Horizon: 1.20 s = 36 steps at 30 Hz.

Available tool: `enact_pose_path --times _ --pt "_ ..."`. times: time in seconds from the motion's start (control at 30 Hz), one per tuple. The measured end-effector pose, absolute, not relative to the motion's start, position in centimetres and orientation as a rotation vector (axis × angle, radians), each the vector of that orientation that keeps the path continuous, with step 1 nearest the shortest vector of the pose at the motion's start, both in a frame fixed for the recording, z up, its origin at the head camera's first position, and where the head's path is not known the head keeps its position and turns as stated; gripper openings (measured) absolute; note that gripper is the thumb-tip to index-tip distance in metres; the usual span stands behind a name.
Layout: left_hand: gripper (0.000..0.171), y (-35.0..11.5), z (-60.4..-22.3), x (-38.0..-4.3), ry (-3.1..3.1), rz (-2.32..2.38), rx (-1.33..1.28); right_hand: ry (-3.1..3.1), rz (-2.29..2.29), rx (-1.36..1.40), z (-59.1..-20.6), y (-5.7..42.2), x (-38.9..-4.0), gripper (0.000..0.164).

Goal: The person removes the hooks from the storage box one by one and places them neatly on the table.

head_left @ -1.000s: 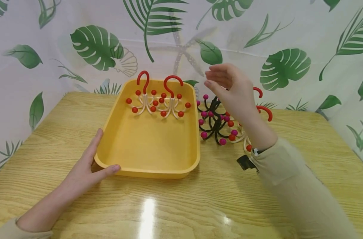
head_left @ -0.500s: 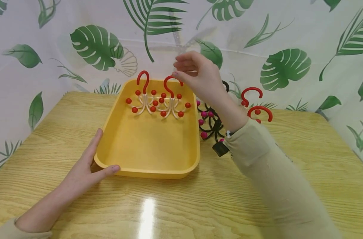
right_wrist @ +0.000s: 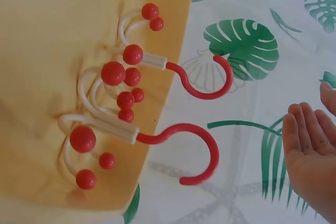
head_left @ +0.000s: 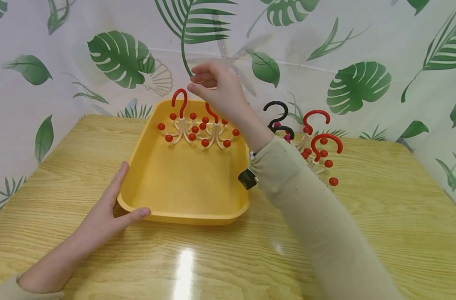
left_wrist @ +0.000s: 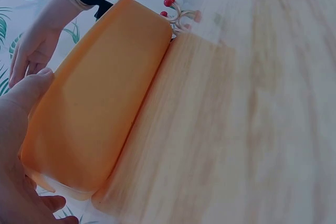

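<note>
A yellow tray (head_left: 183,183) lies on the wooden table. My left hand (head_left: 104,208) holds its near left corner, thumb over the front rim and fingers along the left side. Two claw-shaped hangers stand at the tray's far end: a left hanger (head_left: 181,129) and a right hanger (head_left: 215,133), each with cream arms, red ball tips and a red hook. My right hand (head_left: 222,85) hovers above the right hanger with nothing in it, partly covering its hook. In the right wrist view, that right hand (right_wrist: 312,150) is apart from both red hooks, fingers loosely bent.
Right of the tray, black hangers (head_left: 278,110) with magenta balls stand partly hidden behind the right forearm. Beside them are two more cream hangers with red hooks (head_left: 327,139). A leaf-print cloth (head_left: 306,41) hangs behind the table (head_left: 392,208).
My right hand has moved left, from over the black hangers to over the tray's far end, uncovering the red hooks at right. The left hand, tray and hangers have stayed put.
</note>
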<state>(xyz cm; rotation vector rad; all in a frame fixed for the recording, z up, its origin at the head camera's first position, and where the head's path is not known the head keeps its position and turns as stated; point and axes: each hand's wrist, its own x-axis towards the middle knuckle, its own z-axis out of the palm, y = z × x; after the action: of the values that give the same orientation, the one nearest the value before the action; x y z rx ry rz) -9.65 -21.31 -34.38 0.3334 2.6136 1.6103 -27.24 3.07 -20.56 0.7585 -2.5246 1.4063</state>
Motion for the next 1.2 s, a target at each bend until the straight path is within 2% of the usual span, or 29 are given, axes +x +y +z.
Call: enact_pose_path --times 0.5,0.83,1.2 --pt "0.104 -21.2 -34.3 -9.7 2.619 1.591 0.33 -2.556 1.543 0.612 -24.2 -0.5 -28.8 0.031" --pt "0.103 -21.2 -34.3 -9.7 2.617 1.595 0.337 -2.705 1.472 0.552 -26.0 -1.9 -28.9 0.036" --pt "0.103 -21.4 -34.3 -9.7 2.611 1.591 0.337 -2.783 1.677 0.58 -26.6 -2.6 -29.3 0.053"
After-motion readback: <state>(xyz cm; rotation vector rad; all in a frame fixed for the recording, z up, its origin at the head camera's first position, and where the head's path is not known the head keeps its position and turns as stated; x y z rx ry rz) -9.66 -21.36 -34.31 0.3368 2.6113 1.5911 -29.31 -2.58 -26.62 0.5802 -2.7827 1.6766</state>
